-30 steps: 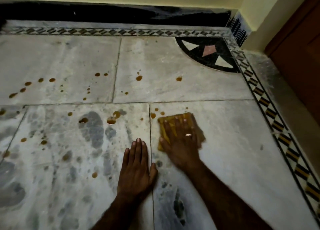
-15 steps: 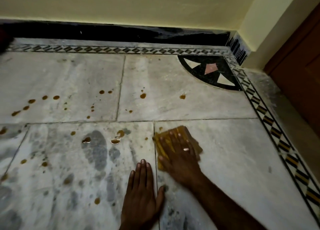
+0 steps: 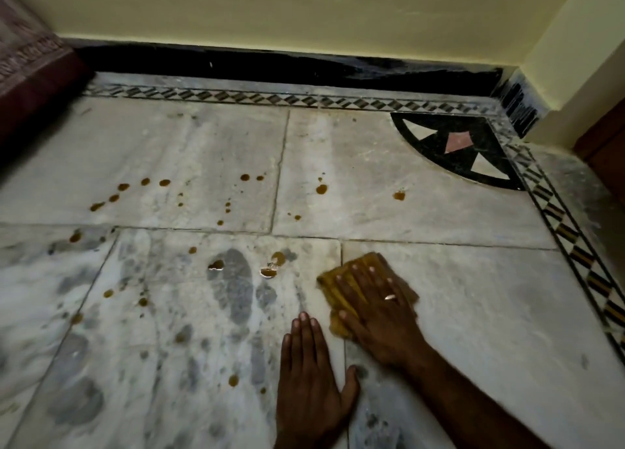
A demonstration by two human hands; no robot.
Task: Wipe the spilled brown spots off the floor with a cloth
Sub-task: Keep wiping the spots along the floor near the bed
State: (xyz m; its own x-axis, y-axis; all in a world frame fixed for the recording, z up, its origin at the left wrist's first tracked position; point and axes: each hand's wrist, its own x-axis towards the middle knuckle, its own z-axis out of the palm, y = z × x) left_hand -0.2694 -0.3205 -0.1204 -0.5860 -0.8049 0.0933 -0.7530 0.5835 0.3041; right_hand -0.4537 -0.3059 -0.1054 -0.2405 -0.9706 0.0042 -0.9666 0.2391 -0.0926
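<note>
A folded yellow-brown cloth (image 3: 333, 288) lies on the pale marble floor (image 3: 456, 296), pressed flat under my right hand (image 3: 375, 310), which wears a ring. My left hand (image 3: 309, 387) rests palm down on the floor beside it, fingers together, holding nothing. Several brown spots are scattered to the left and beyond the cloth; the nearest are a wet pair (image 3: 270, 267) just left of it and another spot (image 3: 216, 265) further left. Others sit on the far tiles, such as one spot (image 3: 321, 188) and another (image 3: 399, 195).
A black skirting (image 3: 270, 64) and yellow wall bound the far side. A patterned tile border (image 3: 568, 232) runs along the right, with a black inlay corner (image 3: 453, 144). A dark red fabric edge (image 3: 27, 73) is at the far left, a wooden door (image 3: 605, 151) at the right.
My right hand has slid the cloth leftwards over the tile joint, and the small spots that lay there no longer show. The view has tilted up; my left hand stays planted.
</note>
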